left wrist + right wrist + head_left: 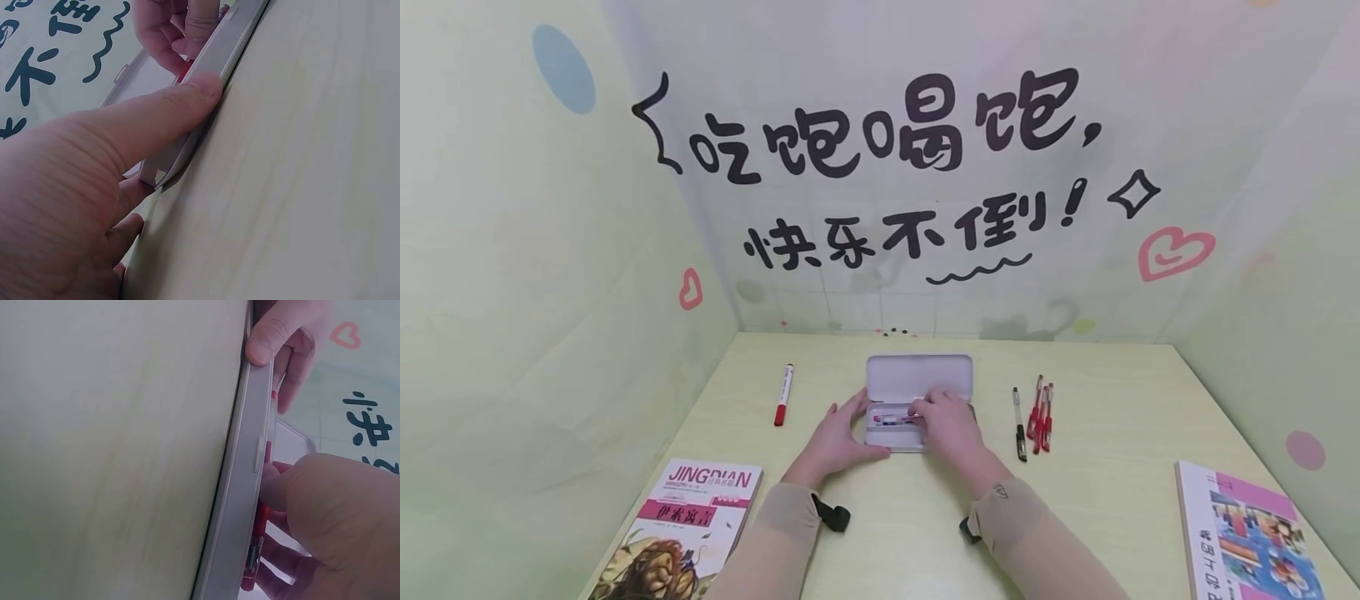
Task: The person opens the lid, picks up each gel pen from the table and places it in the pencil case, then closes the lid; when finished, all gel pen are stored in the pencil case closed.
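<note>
I am watching both hands working at the open pencil case [917, 392] lying mid-table, its lid tipped back toward the wall. My left hand [838, 437] is bracing the case's left end: the thumb [181, 103] is pressing flat along the near wall while the other fingers are curling round the far side, so it is gripping the case. My right hand [951, 425] is reaching into the tray, its fingers curled down over a red pen [257, 534] lying inside; from the right wrist view the thumb is resting against the case's rim just beside that pen, though I cannot tell whether the fingers are actually pinching it.

On the pale wooden table [1112, 400], a red marker [784, 394] is lying left of the case, a black pen [1018, 422] and a bunch of red pens [1041, 412] right of it. A book [688, 533] is sitting near the front left corner, and a second book [1247, 537] at the front right.
</note>
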Tool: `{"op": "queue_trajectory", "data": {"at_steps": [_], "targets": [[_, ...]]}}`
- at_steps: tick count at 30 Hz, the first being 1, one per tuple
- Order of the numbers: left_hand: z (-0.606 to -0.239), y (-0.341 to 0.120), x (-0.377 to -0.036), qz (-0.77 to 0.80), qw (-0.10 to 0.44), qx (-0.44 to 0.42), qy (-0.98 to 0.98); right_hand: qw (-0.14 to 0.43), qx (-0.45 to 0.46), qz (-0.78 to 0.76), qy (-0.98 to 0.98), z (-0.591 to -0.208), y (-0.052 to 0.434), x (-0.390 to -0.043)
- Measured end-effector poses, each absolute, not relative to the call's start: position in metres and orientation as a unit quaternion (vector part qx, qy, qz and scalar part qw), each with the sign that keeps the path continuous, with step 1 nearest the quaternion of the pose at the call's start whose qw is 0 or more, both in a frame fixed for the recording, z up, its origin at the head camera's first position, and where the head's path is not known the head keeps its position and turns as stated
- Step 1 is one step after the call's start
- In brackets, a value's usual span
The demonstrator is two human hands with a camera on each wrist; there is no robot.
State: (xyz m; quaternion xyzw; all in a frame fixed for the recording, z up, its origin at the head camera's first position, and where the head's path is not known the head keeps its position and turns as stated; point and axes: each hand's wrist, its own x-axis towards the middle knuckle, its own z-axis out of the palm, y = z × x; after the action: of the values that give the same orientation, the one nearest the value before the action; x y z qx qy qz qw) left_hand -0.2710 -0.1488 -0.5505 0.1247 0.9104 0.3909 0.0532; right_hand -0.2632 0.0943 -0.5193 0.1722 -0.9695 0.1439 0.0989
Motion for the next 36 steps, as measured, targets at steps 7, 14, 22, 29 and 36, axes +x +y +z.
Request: {"op": "queue_trajectory", "data": {"at_steps": [7, 14, 22, 29, 36], "targets": [[-0.551, -0.149, -0.272, 0.388, 0.056, 0.125, 0.912, 0.091, 0.175, 0.142, -0.97, -0.519, 0.095, -0.261], [-0.553, -0.149, -0.274, 0.38, 0.051, 0.13, 0.914, 0.098, 0.173, 0.158, -0.967, -0.524, 0.097, -0.263], [-0.552, -0.149, -0.273, 0.379, 0.057, 0.121, 0.916, 0.09, 0.148, 0.215, -0.961, -0.524, 0.104, -0.261], [-0.552, -0.148, -0.272, 0.38, 0.054, 0.129, 0.914, 0.139, 0.109, 0.269, -0.947, -0.523, 0.122, -0.26], [-0.552, -0.148, -0.273, 0.38, 0.052, 0.13, 0.914, 0.136, 0.07, 0.303, -0.941, -0.526, 0.147, -0.256]]}}
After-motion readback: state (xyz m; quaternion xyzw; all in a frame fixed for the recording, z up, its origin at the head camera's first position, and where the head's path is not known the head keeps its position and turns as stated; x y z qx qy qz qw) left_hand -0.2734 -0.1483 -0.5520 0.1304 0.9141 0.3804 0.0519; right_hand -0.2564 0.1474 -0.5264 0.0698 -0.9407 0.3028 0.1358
